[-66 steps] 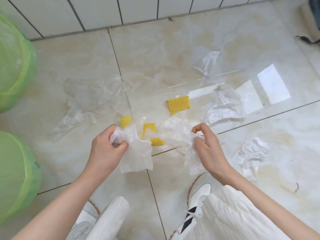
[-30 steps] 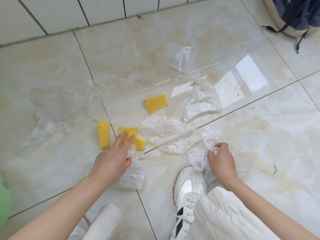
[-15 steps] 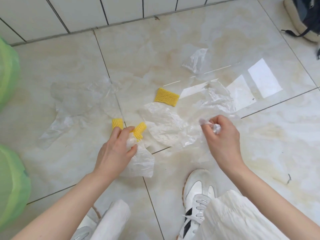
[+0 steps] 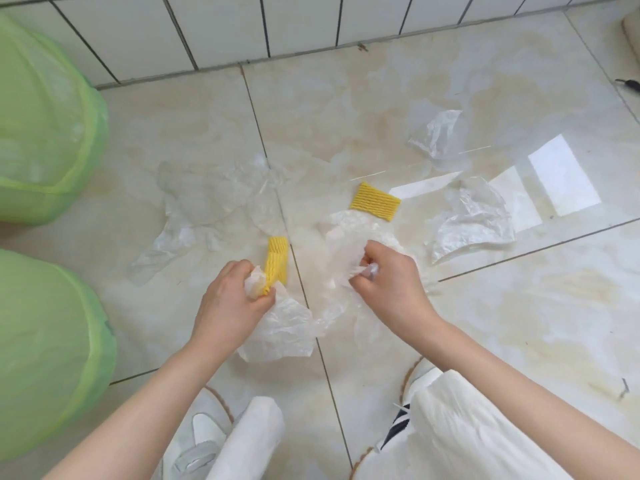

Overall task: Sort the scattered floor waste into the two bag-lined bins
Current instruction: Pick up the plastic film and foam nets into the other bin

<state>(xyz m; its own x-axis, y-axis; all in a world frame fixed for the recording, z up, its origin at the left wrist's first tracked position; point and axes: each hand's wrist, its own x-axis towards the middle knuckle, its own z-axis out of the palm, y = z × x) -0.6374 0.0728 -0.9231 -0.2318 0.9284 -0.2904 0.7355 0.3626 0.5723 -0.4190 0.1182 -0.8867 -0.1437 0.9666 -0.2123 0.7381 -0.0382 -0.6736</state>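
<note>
My left hand grips a white plastic sheet together with a yellow foam net piece. My right hand pinches a bunch of crumpled clear plastic that trails down to the floor. Another yellow foam net lies flat beyond my right hand. A large clear film spreads on the floor at centre left. Two smaller clear pieces lie to the right, one near, the other farther back. Two green bag-lined bins stand at the left, the far one and the near one.
A white-tiled wall runs along the back. My white shoes and white trouser legs fill the bottom of the view. A bag's edge and dark strap show at the far right.
My left hand has closed around a yellow foam net piece along with its white sheet. My right hand has moved left toward centre, gathering more clear plastic. The view swung left, showing both bins.
</note>
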